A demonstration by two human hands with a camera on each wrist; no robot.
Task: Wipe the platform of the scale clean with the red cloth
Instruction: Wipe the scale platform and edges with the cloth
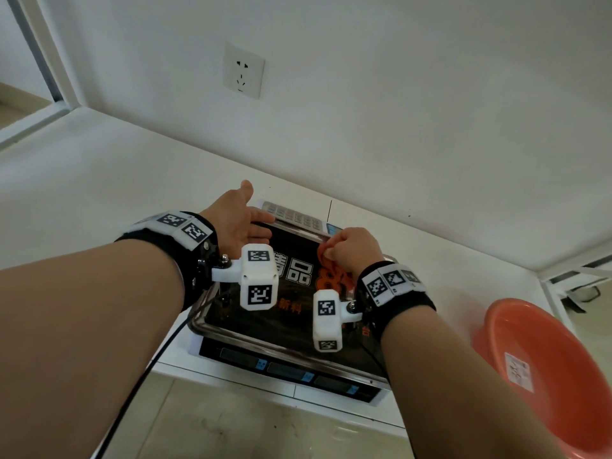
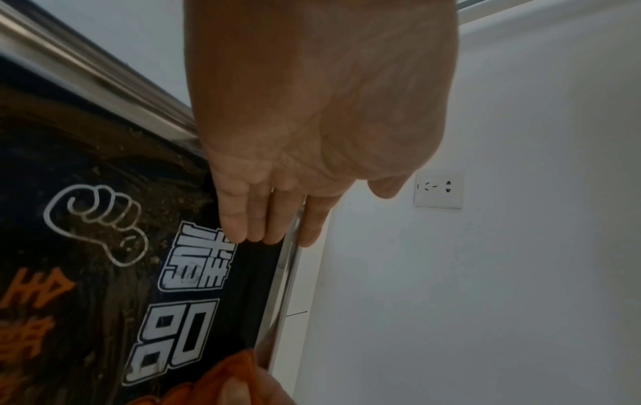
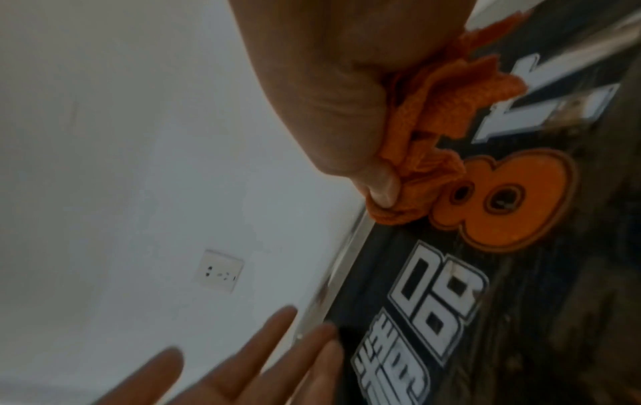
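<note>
The scale (image 1: 284, 362) sits on a white counter, its dark platform (image 1: 265, 313) printed with white and orange characters and edged in steel. Brown crumbs and smears lie on the platform (image 2: 104, 164). My right hand (image 1: 351, 248) grips a bunched red cloth (image 1: 326, 256) against the platform's far part; in the right wrist view the cloth (image 3: 447, 117) is bunched under its curled fingers. My left hand (image 1: 245, 223) is flat with straight fingers at the platform's far left corner, and its fingertips (image 2: 253, 233) reach the steel rim.
An orange plastic basin (image 1: 543, 369) stands at the right, past the counter's end. A wall socket (image 1: 243, 70) is on the white wall behind. The scale's keypad (image 1: 293, 215) faces the wall. A black cable (image 1: 155, 362) trails off the counter's front edge.
</note>
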